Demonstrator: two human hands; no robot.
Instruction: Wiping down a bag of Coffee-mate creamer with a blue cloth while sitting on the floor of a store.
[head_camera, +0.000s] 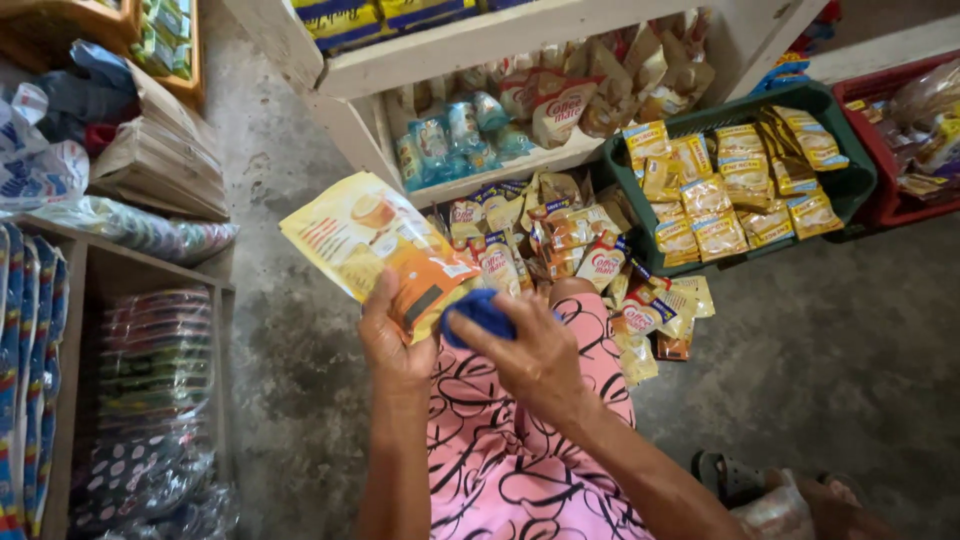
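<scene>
My left hand (392, 345) grips the lower edge of a flat yellow and orange packet (365, 240), held up in front of me over my lap. My right hand (530, 350) is closed around a bunched blue cloth (478, 312), which presses against the packet's lower right corner. Below both hands are my knees in pink fabric with black swirls (500, 450).
Several small yellow and red sachets (560, 250) lie heaped on the concrete floor before a white shelf (470, 45). A green crate (850, 185) of yellow sachets stands at the right, a red crate (880, 150) beyond it. Wooden shelves with wrapped goods (150, 370) stand left. A sandalled foot (730, 478) is at the lower right.
</scene>
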